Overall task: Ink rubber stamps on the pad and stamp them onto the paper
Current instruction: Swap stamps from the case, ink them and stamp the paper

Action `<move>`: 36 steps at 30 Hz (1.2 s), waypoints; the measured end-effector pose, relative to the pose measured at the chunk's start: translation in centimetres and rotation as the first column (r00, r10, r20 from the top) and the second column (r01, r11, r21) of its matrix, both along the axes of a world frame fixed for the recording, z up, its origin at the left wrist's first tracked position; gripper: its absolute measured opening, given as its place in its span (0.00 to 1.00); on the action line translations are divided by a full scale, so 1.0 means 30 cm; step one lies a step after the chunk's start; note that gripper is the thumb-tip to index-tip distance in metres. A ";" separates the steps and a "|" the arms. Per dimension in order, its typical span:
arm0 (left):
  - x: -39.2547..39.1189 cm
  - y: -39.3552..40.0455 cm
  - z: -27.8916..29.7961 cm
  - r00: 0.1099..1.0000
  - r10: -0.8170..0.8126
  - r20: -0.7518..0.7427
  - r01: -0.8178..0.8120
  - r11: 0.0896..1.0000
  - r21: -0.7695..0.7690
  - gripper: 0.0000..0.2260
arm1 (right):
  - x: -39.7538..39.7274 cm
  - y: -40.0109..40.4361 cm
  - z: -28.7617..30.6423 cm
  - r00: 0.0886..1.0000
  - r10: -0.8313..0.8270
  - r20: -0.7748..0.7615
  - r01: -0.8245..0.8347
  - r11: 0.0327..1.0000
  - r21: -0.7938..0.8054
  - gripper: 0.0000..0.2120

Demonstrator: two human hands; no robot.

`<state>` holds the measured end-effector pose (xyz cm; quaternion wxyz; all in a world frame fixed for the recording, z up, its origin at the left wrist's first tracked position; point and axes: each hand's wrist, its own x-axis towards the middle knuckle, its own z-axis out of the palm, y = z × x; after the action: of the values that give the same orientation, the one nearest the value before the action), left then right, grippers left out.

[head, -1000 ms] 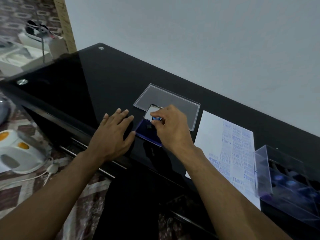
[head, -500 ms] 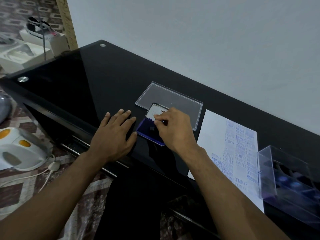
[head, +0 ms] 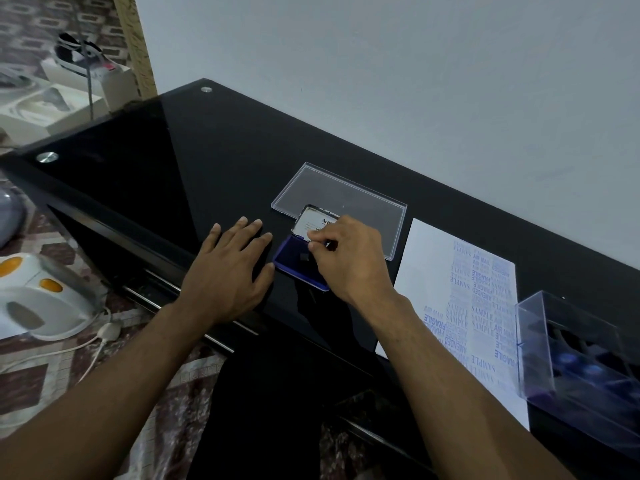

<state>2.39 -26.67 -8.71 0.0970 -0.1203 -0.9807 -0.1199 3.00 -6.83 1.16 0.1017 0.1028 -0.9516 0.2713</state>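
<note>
Two hands work at the glossy black table (head: pixel 214 174): the left hand (head: pixel 228 271) lies flat, fingers straight, beside the open blue ink pad (head: pixel 294 259); the right hand (head: pixel 349 258) pinches a small stamp (mostly hidden) over it, left of the white stamped paper (head: pixel 433 271).

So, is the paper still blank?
No, the paper already carries many blue stamp prints such as SAMPLE, FRAGILE and AIR MAIL.
</note>
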 end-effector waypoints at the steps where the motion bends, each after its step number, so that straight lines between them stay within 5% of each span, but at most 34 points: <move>1: -0.001 0.000 0.001 1.000 0.000 0.001 0.000 1.000 -0.002 0.30 | -0.004 -0.002 -0.005 1.000 -0.009 0.006 0.009 1.000 0.001 0.09; 22: 0.003 -0.001 0.003 1.000 -0.007 0.013 0.007 1.000 0.012 0.31 | -0.018 0.002 -0.001 0.999 -0.013 0.037 0.012 0.999 0.031 0.10; 36: -0.012 0.101 0.090 0.994 -0.109 0.001 0.108 0.984 0.143 0.32 | 0.020 0.177 -0.018 0.991 -0.133 -0.023 0.118 0.939 -0.324 0.08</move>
<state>2.03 -23.65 -6.03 0.0942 -0.1658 -0.9620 -0.1953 3.60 -1.52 0.61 0.1552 0.0298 -0.8967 0.4135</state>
